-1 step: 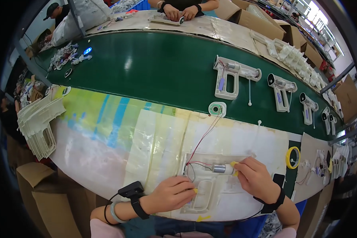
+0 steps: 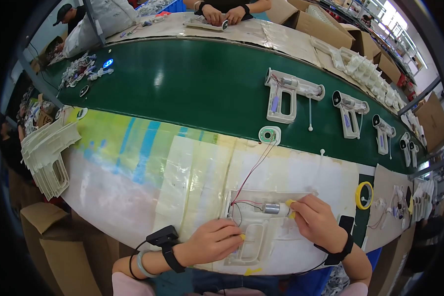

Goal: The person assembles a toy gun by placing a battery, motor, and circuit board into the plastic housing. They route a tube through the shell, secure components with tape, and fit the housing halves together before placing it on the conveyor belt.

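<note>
Risk: tug on silver motor (image 2: 271,208) could strain thin wires (image 2: 253,171) running to round board (image 2: 276,132) at 12 o'clock; shell edge could pinch them

Motor in white shell (image 2: 266,228)

Right hand (image 2: 316,222) angled from 4 o'clock, grip clamped on motor's white end; left hand (image 2: 213,240) from 8, fingertips bunched, cannot tell if holding anything

The left forearm (image 2: 156,260) comes in from the near left, angled toward the middle, its left hand (image 2: 213,238) back upward, fingers curled close together and pointing right. The right forearm (image 2: 357,265) slants from the near right toward the far left; the right hand (image 2: 320,219) sits farther off, thumb and forefinger curved into a pinch, tips slightly apart
</note>
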### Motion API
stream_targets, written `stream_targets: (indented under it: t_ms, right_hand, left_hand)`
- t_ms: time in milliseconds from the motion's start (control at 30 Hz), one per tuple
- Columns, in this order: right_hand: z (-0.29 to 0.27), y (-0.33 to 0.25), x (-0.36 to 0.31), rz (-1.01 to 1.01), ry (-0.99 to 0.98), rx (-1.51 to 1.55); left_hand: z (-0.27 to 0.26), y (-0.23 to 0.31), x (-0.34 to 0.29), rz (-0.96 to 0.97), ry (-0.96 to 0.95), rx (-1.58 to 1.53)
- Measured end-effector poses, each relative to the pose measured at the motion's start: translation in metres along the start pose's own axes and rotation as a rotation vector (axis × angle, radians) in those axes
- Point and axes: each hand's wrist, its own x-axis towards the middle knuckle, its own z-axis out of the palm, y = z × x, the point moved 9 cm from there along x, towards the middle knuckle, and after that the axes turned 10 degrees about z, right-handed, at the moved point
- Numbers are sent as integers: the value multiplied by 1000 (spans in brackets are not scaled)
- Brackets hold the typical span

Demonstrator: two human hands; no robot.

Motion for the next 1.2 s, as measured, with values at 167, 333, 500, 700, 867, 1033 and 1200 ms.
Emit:
stream_targets:
  t_ms: [167,333,500,700,867,1033,1200]
  right_hand:
    - [12,-1,11,-85,88,-41]
    - [20,-18,18,-185,125,-183]
    - [21,-11,11,-91,133,-329]
    - [-19,24,-5,83,174,-161]
    - [-24,73,-27,194,111,-105]
    - [-7,89,-13,134,216,-229]
    - [-17,82,-4,137,220,-243]
  left_hand:
    - [-1,-2,1,5,-19,1]
    - [1,-5,-1,-40,-29,-14]
    - [1,-4,1,-22,-16,5]
    - [-7,9,6,-119,-112,105]
    - [-10,12,33,-167,-268,226]
    - [12,-9,84,-57,-258,357]
    - [30,-32,92,-51,-242,320]
